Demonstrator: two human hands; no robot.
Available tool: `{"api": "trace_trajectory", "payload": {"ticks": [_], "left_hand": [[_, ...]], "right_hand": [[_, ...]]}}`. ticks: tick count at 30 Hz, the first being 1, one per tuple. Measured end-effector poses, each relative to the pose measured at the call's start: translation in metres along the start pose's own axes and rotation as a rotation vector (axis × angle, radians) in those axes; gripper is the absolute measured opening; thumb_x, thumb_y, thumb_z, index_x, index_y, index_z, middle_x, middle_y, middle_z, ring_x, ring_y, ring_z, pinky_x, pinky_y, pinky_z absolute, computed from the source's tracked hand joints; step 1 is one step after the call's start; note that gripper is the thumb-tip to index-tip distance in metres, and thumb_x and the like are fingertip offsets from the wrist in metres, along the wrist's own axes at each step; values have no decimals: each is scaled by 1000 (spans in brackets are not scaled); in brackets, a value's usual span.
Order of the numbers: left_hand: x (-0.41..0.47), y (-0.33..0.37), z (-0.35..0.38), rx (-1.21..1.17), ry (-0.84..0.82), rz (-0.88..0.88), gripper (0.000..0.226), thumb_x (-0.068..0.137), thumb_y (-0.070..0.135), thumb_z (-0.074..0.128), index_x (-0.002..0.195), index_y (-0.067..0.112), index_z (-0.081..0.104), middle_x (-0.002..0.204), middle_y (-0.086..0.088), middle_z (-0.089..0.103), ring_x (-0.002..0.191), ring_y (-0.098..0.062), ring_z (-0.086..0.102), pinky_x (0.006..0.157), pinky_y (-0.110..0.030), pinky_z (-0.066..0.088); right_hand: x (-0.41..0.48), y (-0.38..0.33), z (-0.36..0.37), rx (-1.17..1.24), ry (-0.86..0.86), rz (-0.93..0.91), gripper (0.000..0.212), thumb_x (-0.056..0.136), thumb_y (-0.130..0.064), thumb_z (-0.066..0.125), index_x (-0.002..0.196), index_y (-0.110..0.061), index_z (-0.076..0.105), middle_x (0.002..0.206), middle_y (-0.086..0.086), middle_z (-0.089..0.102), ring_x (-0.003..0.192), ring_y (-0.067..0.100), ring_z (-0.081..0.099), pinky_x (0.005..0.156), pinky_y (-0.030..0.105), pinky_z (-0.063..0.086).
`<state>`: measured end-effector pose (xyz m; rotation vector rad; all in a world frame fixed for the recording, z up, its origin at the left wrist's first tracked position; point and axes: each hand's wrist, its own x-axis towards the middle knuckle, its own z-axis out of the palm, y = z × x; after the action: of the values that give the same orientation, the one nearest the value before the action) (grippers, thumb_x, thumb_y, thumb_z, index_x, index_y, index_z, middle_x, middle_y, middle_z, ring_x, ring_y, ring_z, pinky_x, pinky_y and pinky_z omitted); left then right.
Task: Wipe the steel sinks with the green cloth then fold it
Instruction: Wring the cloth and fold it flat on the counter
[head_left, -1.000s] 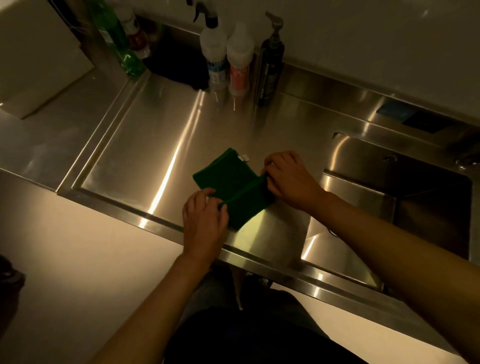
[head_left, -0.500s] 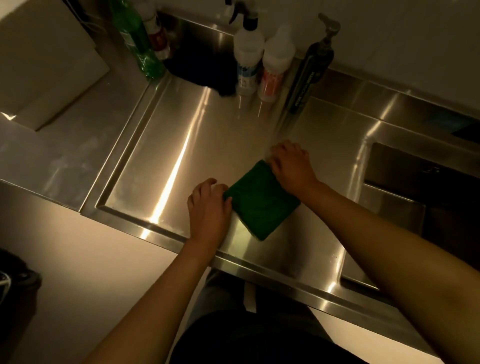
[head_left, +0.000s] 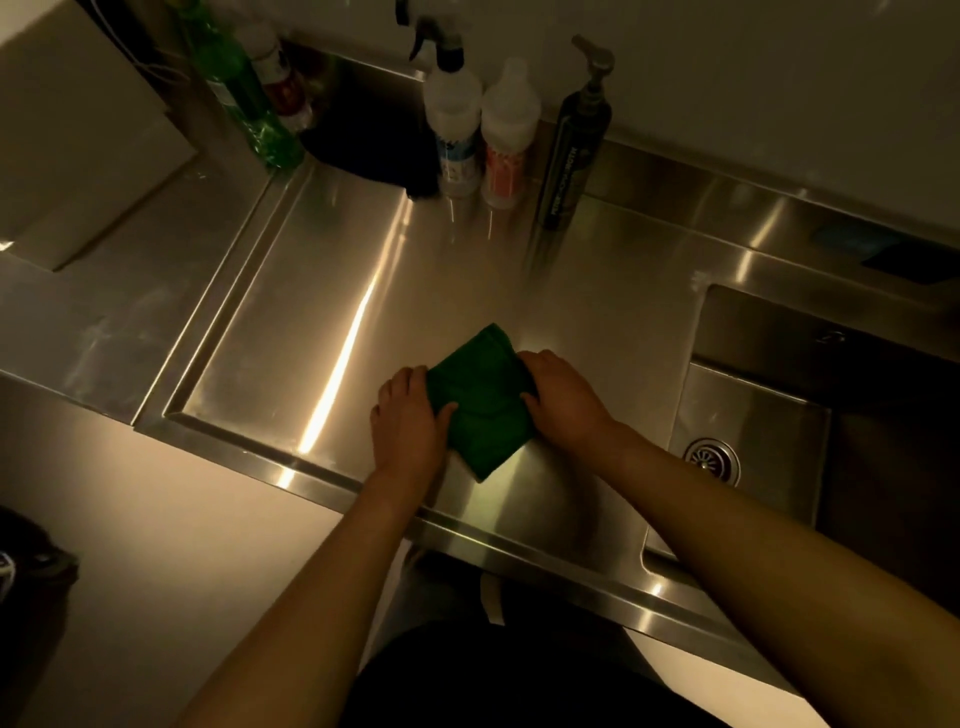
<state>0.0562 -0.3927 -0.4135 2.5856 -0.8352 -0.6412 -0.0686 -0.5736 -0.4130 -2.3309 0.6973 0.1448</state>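
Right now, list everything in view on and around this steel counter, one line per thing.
green cloth: one, dark green, folded, on the drainboard between the hands
steel drainboard: one, silver, centre, left of the sink
sink: one, steel, right side
drain strainer: one, silver, in the sink floor
spray bottle: one, white with dark trigger, back edge
white bottle: one, orange label, just right of the spray bottle
pump bottle: one, dark, right of the white bottle
green bottle: one, translucent green, back left
hands: two, bare; left hand and right hand each grip one side of the cloth
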Motion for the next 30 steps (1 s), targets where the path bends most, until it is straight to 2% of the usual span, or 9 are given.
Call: {"api": "trace_trajectory", "payload": {"ticks": [2, 5, 9, 14, 17, 20, 24, 27, 30], "left_hand": [[4, 2, -4, -52, -11, -22, 60, 103, 41, 58, 154, 13, 42, 149, -15, 50, 134, -35, 46, 110, -47, 40], [13, 3, -7, -80, 3, -74, 46, 104, 33, 58, 145, 13, 53, 137, -15, 55, 128, -36, 51, 103, -47, 45], [32, 1, -14, 94, -67, -56, 27, 100, 25, 59, 121, 10, 66, 118, -14, 57, 113, -35, 55, 91, -47, 51], [59, -6, -28, 233, -113, 103, 22, 96, 26, 59, 110, 13, 68, 115, -11, 57, 112, -32, 52, 85, -43, 42], [80, -29, -47, 204, -36, 239, 22, 91, 23, 64, 112, 16, 67, 138, -11, 53, 128, -33, 45, 105, -50, 37], [112, -57, -76, 227, -58, 348, 23, 94, 22, 64, 116, 17, 66, 155, -10, 43, 145, -35, 30, 121, -62, 22], [149, -86, -116, 247, -95, 493, 22, 94, 17, 67, 116, 16, 66, 154, -11, 44, 147, -37, 30, 122, -64, 14], [169, -100, -138, 274, -86, 509, 25, 92, 15, 69, 116, 19, 65, 154, -10, 44, 148, -35, 29, 123, -62, 16], [187, -111, -155, 261, -60, 505, 25, 91, 15, 69, 115, 20, 65, 151, -9, 47, 147, -34, 30, 123, -62, 18]], "right_hand": [[-4, -4, 0, -10, -12, 25, 32, 95, -17, 54, 127, -13, 57, 107, 8, 56, 94, 26, 59, 76, 30, 40], [-4, -2, 0, -135, -22, 38, 37, 91, -24, 57, 128, -17, 56, 111, 5, 56, 99, 26, 58, 87, 37, 40], [16, -2, -7, -168, 71, 1, 59, 87, -36, 59, 143, -23, 46, 137, 5, 46, 119, 27, 47, 100, 45, 36], [60, -17, -11, -337, -71, -131, 80, 80, -32, 66, 154, -25, 35, 163, 7, 22, 146, 30, 20, 119, 53, 15], [87, -36, -1, -389, -157, -131, 83, 77, -33, 66, 154, -24, 35, 167, 7, 10, 152, 31, 4, 123, 56, 1], [116, -60, 11, -367, -149, -116, 79, 73, -38, 66, 147, -20, 47, 166, 8, 14, 154, 32, 2, 121, 55, -4], [153, -94, 23, -254, -65, -87, 55, 63, -37, 71, 116, -23, 63, 150, 5, 36, 146, 30, 23, 122, 54, 9], [175, -117, 26, -164, 31, -45, 31, 62, -41, 67, 90, -32, 56, 112, -9, 52, 117, 17, 46, 106, 42, 32], [193, -132, 29, -78, 19, 41, 25, 67, -41, 63, 86, -34, 48, 90, -13, 52, 95, 11, 49, 103, 42, 35]]}}
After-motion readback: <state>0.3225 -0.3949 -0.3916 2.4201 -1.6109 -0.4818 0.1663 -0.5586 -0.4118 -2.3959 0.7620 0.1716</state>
